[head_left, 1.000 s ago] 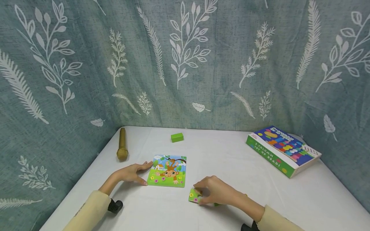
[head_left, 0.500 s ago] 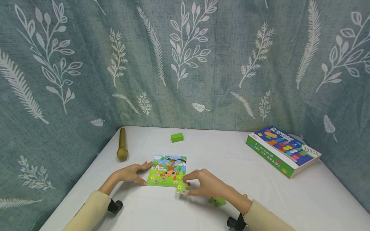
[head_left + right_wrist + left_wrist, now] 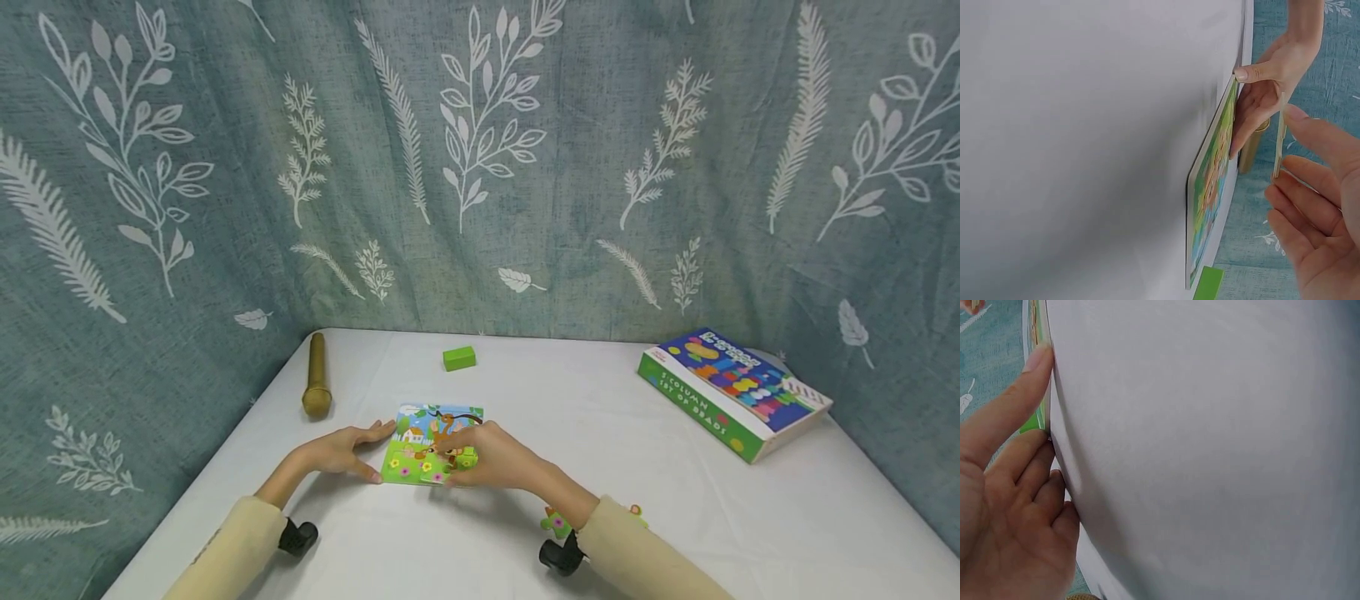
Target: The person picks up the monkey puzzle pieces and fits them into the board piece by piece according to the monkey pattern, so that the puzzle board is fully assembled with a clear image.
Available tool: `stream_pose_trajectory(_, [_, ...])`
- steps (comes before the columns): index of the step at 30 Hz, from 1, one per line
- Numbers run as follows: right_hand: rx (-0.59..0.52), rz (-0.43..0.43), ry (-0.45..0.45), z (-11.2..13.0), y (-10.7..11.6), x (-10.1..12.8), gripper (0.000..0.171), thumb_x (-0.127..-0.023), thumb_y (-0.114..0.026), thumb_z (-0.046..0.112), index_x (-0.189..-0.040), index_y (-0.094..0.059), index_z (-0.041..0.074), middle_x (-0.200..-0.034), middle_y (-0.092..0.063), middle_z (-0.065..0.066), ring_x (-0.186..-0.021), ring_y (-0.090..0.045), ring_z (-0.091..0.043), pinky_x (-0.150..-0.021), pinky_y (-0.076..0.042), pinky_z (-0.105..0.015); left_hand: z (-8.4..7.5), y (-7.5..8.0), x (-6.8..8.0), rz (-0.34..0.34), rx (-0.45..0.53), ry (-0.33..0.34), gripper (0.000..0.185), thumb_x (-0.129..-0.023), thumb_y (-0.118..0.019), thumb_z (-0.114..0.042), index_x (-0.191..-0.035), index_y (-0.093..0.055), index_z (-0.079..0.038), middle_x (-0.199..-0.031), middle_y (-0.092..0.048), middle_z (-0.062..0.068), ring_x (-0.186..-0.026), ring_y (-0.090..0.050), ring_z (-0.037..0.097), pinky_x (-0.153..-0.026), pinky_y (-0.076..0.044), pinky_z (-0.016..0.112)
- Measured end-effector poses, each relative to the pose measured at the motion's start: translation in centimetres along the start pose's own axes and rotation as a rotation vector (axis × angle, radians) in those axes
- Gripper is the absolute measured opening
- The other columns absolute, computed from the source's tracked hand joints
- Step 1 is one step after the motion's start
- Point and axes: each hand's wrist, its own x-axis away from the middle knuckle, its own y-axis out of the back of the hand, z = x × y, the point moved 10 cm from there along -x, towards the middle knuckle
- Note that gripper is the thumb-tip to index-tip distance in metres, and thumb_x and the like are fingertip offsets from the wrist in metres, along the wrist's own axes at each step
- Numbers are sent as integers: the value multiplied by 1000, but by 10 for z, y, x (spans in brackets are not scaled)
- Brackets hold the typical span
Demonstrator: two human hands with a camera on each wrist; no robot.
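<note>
Here, right hand (image 3: 491, 458) pinches a piece (image 3: 1279, 142) above the puzzle board (image 3: 420, 450) (left hand (image 3: 341, 450), fingers straight, braces its edge).

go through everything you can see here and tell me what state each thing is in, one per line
Monkey puzzle board: flat on the table, braced at its left edge.
Left hand: fingers straight, touching the board's edge.
Right hand: over the board, pinching a puzzle piece.
Loose green piece: lying on the table.
Green block: lying alone, untouched.
Beads box: closed, lying flat.
Brass cylinder: lying on its side.
</note>
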Motion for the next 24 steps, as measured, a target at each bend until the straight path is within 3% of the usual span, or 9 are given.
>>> stream_pose_trajectory(7, [19,-4,8,-3,-10,-18,36,-75,-73,25,-108,-66,10,-102,-65,3,-90,-61,-9,-75,-50,-26,2,0,0,2,1,8,90,-68,-76,-34,-141,-27,-12,-147,-18,11,-134,-12,31,-105,-11,52])
stream_pose_trajectory(14, [7,11,-14,-9,-20,-33,35,-77,-71,23,-108,-66,8,-95,-67,1,-75,-60,-5,-62,-45,-12,0,-1,0,7,2,-6,90,-69,-75,-34,-142,-27,-11,-147,-18,12,-134,-12,31,-104,-11,52])
stream_pose_trajectory(20, [40,23,-2,-12,-32,-42,31,-78,-71,24,-105,-67,10,-91,-67,2,-71,-57,-1,-64,-43,-11,-2,0,0,9,-2,-17,89,-70,-74,-33,-142,-27,-10,-147,-17,12,-134,-12,31,-105,-12,51])
stream_pose_trajectory(24, [71,33,-30,-17,-37,-46,34,-77,-71,29,-106,-67,11,-93,-67,5,-77,-58,-2,-68,-43,-12,-6,1,2,12,10,-41,88,-71,-74,-31,-141,-27,-8,-146,-18,14,-133,-12,33,-104,-12,52])
